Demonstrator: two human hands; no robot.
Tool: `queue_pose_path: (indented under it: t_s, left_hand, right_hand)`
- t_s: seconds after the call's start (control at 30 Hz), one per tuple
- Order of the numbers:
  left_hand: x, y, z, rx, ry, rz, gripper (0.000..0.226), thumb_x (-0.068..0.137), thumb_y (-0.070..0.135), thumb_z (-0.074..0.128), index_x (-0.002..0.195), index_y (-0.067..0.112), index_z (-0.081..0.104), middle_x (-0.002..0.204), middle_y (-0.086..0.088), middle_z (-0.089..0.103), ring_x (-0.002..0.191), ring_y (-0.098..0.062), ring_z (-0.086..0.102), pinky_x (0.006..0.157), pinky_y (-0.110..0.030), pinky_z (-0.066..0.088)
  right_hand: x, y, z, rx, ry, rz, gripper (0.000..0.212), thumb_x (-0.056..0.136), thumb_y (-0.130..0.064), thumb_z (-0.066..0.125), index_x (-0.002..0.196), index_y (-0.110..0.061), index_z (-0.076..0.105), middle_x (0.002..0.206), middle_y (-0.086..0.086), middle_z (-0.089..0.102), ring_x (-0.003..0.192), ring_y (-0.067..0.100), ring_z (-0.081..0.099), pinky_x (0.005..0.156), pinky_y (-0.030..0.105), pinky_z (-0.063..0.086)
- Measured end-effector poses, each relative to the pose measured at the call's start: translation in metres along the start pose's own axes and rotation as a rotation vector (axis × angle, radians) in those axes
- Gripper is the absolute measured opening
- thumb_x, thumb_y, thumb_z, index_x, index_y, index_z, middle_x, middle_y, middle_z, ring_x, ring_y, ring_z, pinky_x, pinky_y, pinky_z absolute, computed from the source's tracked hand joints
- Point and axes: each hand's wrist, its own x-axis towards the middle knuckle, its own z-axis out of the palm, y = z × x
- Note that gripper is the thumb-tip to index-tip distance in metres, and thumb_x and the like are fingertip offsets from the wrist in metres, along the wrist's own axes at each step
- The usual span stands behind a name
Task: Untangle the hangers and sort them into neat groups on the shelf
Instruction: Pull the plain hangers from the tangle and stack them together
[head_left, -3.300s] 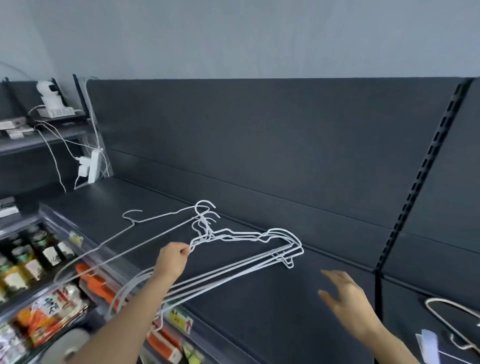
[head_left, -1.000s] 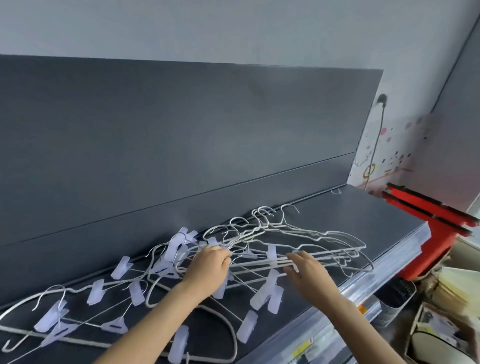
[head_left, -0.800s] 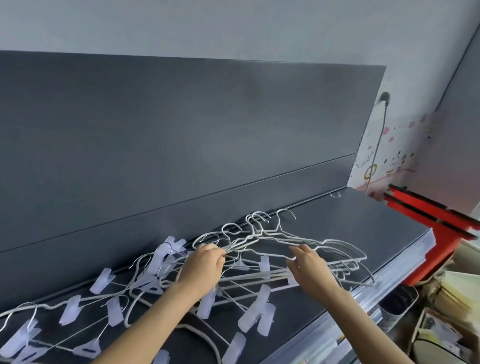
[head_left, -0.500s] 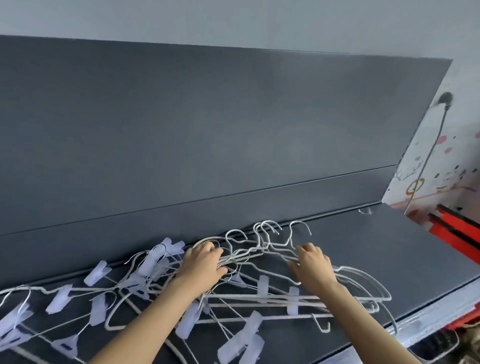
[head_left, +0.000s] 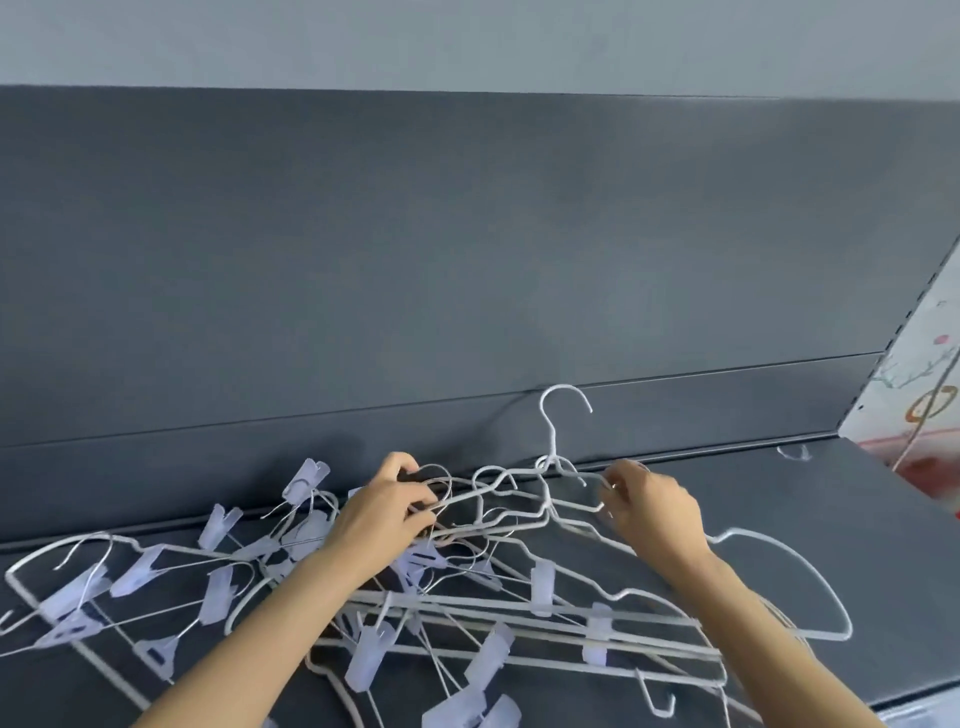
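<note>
A tangle of white wire hangers, many with pale clip pegs, lies on the dark shelf. My left hand grips a bunch of hanger necks and hooks near the pile's middle. My right hand pinches the shoulder wire of one white hanger, whose hook stands upright above the pile against the back panel. More clip hangers spread out to the left.
The shelf's dark back panel rises right behind the pile. A patterned wall and a thin cord sit at the far right. The shelf's front edge runs along the lower right.
One hanger's hook has risen upright above the pile as my right hand lifted its shoulder wire. My left hand stays gripping the bunched necks. The camera has turned a little left.
</note>
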Motion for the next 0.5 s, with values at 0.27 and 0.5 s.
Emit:
queue_pose_path:
  t_s: [0.27, 0.5]
  left_hand:
    - [-0.017, -0.027, 0.013, 0.068, -0.125, -0.103, 0.022, 0.089, 0.032, 0.052, 0.105, 0.022, 0.063, 0.125, 0.004, 0.047, 0.105, -0.014, 0.052, 0.089, -0.028, 0.043]
    - [-0.020, -0.030, 0.004, -0.005, -0.111, -0.140, 0.022, 0.089, 0.026, 0.051, 0.109, 0.025, 0.061, 0.119, 0.004, 0.054, 0.101, -0.016, 0.056, 0.089, -0.035, 0.048]
  right_hand:
    - [-0.021, 0.008, 0.056, -0.078, -0.195, 0.033, 0.020, 0.090, -0.022, 0.049, 0.103, -0.012, 0.060, 0.109, 0.005, 0.060, 0.105, 0.026, 0.053, 0.084, 0.033, 0.042]
    - [-0.023, -0.002, 0.034, 0.134, -0.027, 0.081, 0.023, 0.088, -0.016, 0.051, 0.066, -0.010, 0.050, 0.065, -0.002, 0.045, 0.069, 0.026, 0.045, 0.056, 0.030, 0.032]
